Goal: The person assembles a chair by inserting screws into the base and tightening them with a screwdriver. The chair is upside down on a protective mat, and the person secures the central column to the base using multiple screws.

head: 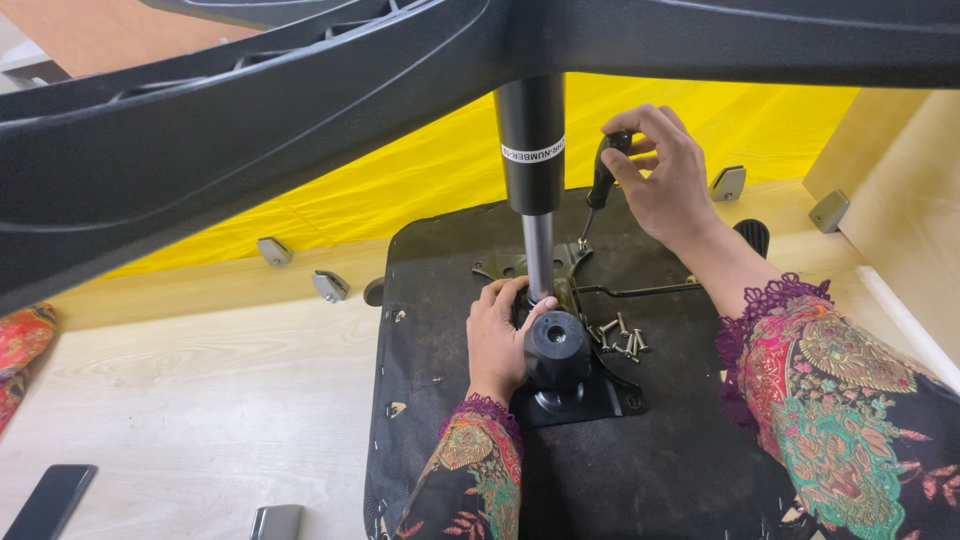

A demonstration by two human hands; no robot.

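Observation:
An upturned black chair seat (440, 400) lies on the light wooden floor, with a black metal mechanism plate (590, 395) on it. A black gas cylinder (531, 150) rises from the plate to the chair's star base (250, 110), which fills the top of the view. My left hand (497, 340) rests on the plate beside a round black knob (556, 347), at the cylinder's foot. My right hand (665, 175) grips the black handle of a screwdriver (600, 185); its tip touches the plate's far corner. Several loose screws (620, 338) lie right of the knob.
A yellow sheet (420, 170) covers the floor behind the seat. Grey metal brackets (275, 251) lie about the floor, others near the right wall. A dark phone (48, 500) lies at the bottom left, and a red patterned cloth (20, 345) at the left edge.

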